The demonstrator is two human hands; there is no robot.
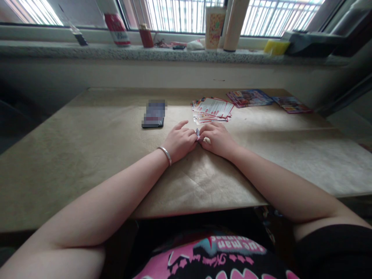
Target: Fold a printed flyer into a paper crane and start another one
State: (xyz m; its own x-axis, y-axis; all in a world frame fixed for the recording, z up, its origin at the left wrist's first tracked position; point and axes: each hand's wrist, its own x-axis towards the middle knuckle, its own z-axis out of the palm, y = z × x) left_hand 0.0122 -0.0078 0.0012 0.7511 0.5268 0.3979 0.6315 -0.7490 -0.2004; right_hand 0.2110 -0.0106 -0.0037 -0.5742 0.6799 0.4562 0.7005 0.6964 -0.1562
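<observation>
My left hand (179, 140), with a silver bangle at its wrist, rests on the table (95, 155). Its thumb and fingers are pinched together, with one finger sticking out. Facing it, my right hand (218, 138) is curled with its fingertips pinched as well. Between both sets of fingertips is a small folded piece of printed paper (198, 133), bluish-white with a pinkish edge; most of it is hidden by the fingers. Just beyond my right hand lies a loose, fanned pile of printed cards (213, 108), white with red borders.
A dark phone-like object (154, 113), blurred out, lies beyond my left hand. Colourful packets (251, 97) and another stack of packets (292, 104) lie at the back right. On the windowsill stand a red can (117, 29), a red bottle (146, 36) and a patterned cup (215, 29).
</observation>
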